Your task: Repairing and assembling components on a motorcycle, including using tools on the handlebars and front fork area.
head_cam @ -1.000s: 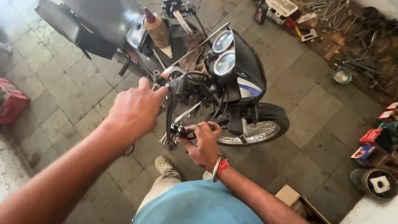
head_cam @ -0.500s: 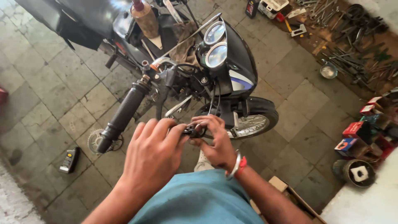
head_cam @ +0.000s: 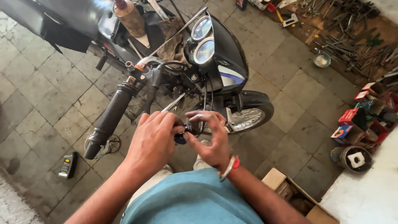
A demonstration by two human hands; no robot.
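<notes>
Left hand [head_cam: 152, 139] and right hand [head_cam: 209, 139] meet fingertip to fingertip, both pinching a small dark part [head_cam: 185, 132] between them; left fingers curled over it, right thumb and forefinger closed on its far side, other right fingers loosely spread. Part mostly hidden, exact shape can't tell. Looks like rigid metal or plastic, light, small enough to slip, so a fingertip pinch on its edges seems the sensible hold. Cables [head_cam: 206, 99] run up from just above the hands to the motorcycle [head_cam: 219, 62]. Black rubber handlebar grip [head_cam: 108, 120] sits just left of the left hand, not touched. Front wheel [head_cam: 248, 116] right of the right hand. Small black bottle [head_cam: 68, 164] on the floor well left.
</notes>
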